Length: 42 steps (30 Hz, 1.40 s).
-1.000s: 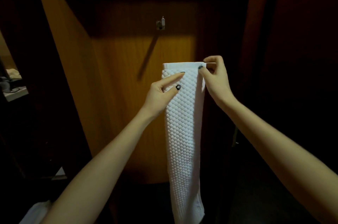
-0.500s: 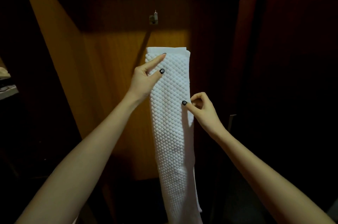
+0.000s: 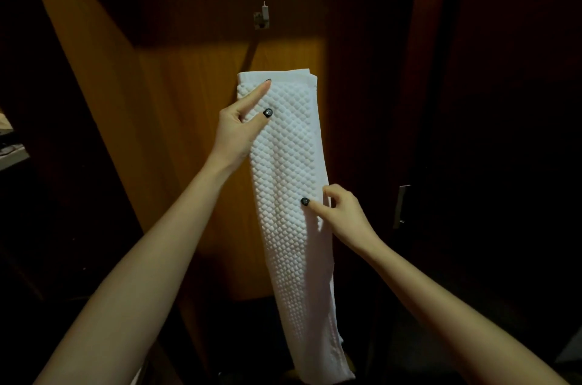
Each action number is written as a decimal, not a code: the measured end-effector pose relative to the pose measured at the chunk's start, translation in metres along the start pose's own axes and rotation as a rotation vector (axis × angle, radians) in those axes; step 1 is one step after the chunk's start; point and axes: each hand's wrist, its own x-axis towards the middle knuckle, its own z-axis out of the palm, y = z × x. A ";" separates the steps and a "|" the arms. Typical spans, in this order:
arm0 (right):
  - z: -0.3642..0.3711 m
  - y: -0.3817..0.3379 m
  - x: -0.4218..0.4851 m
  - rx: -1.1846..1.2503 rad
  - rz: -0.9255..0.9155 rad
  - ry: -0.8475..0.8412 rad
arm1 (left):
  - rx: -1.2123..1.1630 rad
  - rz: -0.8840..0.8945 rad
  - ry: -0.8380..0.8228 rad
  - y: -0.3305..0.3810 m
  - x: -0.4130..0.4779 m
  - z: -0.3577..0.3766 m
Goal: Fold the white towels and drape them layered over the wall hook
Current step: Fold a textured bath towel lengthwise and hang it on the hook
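Right hand [image 3: 343, 214] lower, seemingly at mid-edge of towel [image 3: 289, 164].

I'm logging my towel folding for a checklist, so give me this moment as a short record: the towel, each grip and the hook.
towel: white towel, folded into a long narrow strip, hanging down
left grip: hand pinches the towel's upper left edge, thumb on the front
right grip: hand pinches the right edge about halfway down
wall hook: bare, on the wooden panel, above the towel's top
draped: not yet
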 end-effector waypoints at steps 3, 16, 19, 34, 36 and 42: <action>0.001 0.000 0.000 -0.005 -0.095 0.122 | 0.020 0.020 -0.006 0.000 0.005 -0.003; -0.005 0.009 0.032 0.118 -0.146 0.256 | 0.061 0.072 0.088 -0.012 0.013 -0.004; -0.006 0.016 0.041 0.273 0.008 0.147 | -0.010 0.044 0.026 -0.012 0.014 0.000; -0.005 0.010 0.038 0.510 0.055 -0.344 | -0.403 -0.134 -0.177 -0.005 0.022 -0.011; -0.001 0.007 0.039 0.503 0.038 -0.312 | -0.368 -0.141 -0.129 -0.002 0.024 -0.018; 0.012 -0.011 0.042 0.490 -0.002 -0.349 | -0.262 -0.136 -0.032 -0.001 0.028 -0.047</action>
